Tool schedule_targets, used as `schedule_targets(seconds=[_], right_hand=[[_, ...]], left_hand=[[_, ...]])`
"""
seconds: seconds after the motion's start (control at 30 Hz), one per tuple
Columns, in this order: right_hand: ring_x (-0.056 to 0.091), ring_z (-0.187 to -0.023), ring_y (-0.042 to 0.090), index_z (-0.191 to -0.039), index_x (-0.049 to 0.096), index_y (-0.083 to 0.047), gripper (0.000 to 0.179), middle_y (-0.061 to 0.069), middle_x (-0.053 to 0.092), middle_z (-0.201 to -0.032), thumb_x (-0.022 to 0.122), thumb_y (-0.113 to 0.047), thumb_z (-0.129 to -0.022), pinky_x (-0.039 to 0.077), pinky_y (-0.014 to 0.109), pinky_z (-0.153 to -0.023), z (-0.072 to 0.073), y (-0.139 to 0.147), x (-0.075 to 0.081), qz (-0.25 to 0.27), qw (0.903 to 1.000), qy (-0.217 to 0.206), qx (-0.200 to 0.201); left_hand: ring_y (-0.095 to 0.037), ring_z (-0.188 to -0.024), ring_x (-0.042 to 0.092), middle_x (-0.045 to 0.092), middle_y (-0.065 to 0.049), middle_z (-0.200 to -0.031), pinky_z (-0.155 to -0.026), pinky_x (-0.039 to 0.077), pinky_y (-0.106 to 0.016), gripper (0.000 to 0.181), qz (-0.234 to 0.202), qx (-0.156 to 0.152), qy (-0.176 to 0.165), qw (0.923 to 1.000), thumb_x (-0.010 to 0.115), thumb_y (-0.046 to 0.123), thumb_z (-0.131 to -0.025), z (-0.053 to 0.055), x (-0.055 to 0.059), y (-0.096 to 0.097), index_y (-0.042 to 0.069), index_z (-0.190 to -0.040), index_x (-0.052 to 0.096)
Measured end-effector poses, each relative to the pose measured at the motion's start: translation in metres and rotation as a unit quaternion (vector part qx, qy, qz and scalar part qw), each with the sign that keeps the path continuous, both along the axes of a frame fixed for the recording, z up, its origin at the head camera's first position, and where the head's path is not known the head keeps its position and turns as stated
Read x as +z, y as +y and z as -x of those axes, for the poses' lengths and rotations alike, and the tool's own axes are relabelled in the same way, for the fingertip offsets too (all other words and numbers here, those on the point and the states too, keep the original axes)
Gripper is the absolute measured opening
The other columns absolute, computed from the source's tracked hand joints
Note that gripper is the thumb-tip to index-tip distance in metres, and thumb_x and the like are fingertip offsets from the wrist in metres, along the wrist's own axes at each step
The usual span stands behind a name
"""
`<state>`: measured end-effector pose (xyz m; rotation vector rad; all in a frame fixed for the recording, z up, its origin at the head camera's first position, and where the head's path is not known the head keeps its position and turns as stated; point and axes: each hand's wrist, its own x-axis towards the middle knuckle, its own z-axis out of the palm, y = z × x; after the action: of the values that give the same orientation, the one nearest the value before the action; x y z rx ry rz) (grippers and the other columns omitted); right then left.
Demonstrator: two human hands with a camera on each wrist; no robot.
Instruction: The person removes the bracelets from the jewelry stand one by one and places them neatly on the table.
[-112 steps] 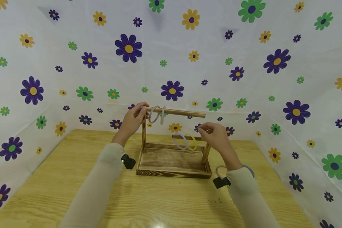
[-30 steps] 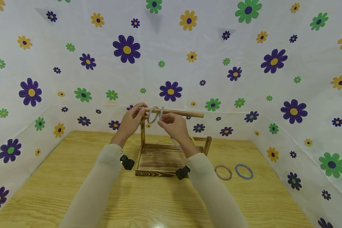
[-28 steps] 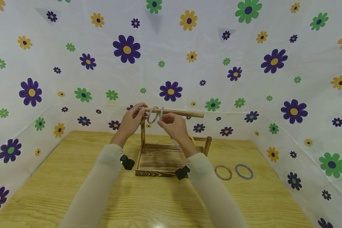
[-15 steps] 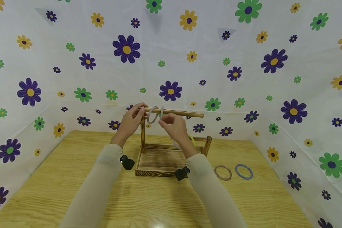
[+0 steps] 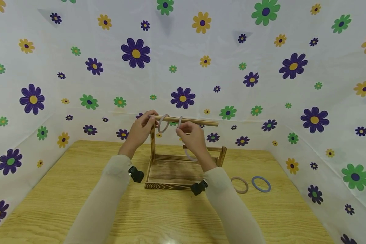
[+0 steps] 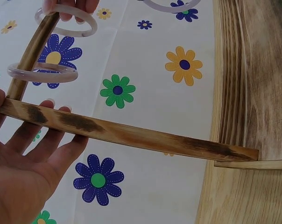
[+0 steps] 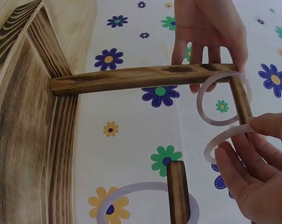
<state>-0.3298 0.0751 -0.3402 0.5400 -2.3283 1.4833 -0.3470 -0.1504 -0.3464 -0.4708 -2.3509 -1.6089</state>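
Note:
A dark-streaked wooden stand (image 5: 170, 186) has a high rod (image 5: 202, 121) and a shorter, lower bar. My left hand (image 5: 140, 132) grips the stand's corner where the post meets the rod; in the left wrist view its fingers lie behind the post (image 6: 145, 133). My right hand (image 5: 195, 138) pinches a pale, translucent bangle (image 7: 211, 148) between thumb and fingers, with the rod running through it. Left of it, close to the post, a second pale bangle (image 5: 159, 127) hangs on the rod. A lilac bangle (image 5: 187, 155) hangs from the low bar, partly hidden by my right arm.
On the table (image 5: 79, 189), right of the stand, lie a brownish bangle (image 5: 241, 192) and a blue bangle (image 5: 263, 191). The low bar's post (image 5: 222, 156) rises at the tray's right end. A flower-print sheet hangs behind and at both sides.
My right hand has come from the low bar to the high rod and pinched a bangle there. Since half a second ago, that bangle has slid right along the rod. The left hand stays put.

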Motion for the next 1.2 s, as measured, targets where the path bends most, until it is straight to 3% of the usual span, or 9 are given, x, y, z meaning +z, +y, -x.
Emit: schedule_targets(seconds=[0.23,0.63,0.87,1.0,1.2], right_hand=[[0.075,-0.096,0.032,-0.108,0.072,0.002,0.018,0.02,0.077,-0.104,0.07,-0.013,-0.098,0.061,0.04,-0.089,-0.001,0.009,-0.001,0.025,0.9997,0.002,0.001],[0.074,-0.096,0.032,-0.11,0.072,0.001,0.018,0.019,0.076,-0.105,0.07,-0.014,-0.099,0.061,0.041,-0.088,-0.002,0.027,-0.004,0.033,0.9991,0.003,-0.025],[0.073,-0.095,0.031,-0.11,0.073,0.001,0.019,0.02,0.077,-0.104,0.07,-0.013,-0.098,0.06,0.036,-0.086,-0.002,0.037,-0.007,0.032,0.9986,0.013,-0.041],[0.073,-0.094,0.031,-0.11,0.073,0.001,0.019,0.02,0.077,-0.103,0.07,-0.013,-0.099,0.06,0.027,-0.082,-0.003,0.043,-0.006,0.028,0.9983,0.016,-0.049],[0.073,-0.093,0.03,-0.109,0.075,-0.001,0.018,0.019,0.077,-0.101,0.07,-0.015,-0.099,0.051,0.016,-0.074,-0.003,0.053,-0.005,0.022,0.9976,0.016,-0.063]], left_hand=[[-0.032,-0.114,0.066,0.066,-0.017,-0.121,-0.095,0.052,-0.045,0.045,0.003,0.001,0.001,1.0,0.039,0.047,-0.111,0.001,-0.002,0.0,0.019,-0.142,0.054],[-0.033,-0.115,0.067,0.066,-0.018,-0.121,-0.098,0.053,-0.047,0.048,0.006,0.004,0.002,1.0,0.038,0.047,-0.111,0.001,-0.002,0.001,0.015,-0.144,0.052],[-0.036,-0.115,0.067,0.066,-0.018,-0.12,-0.095,0.052,-0.046,0.043,0.001,0.003,0.005,1.0,0.039,0.045,-0.111,-0.001,-0.001,0.001,0.019,-0.141,0.054],[-0.038,-0.116,0.067,0.067,-0.017,-0.12,-0.095,0.052,-0.046,0.041,0.0,0.002,0.004,1.0,0.04,0.045,-0.111,-0.001,0.0,0.001,0.02,-0.141,0.054],[-0.035,-0.115,0.067,0.066,-0.017,-0.119,-0.096,0.053,-0.047,0.039,-0.003,0.001,0.004,1.0,0.041,0.046,-0.111,0.0,0.0,0.001,0.022,-0.138,0.056]])
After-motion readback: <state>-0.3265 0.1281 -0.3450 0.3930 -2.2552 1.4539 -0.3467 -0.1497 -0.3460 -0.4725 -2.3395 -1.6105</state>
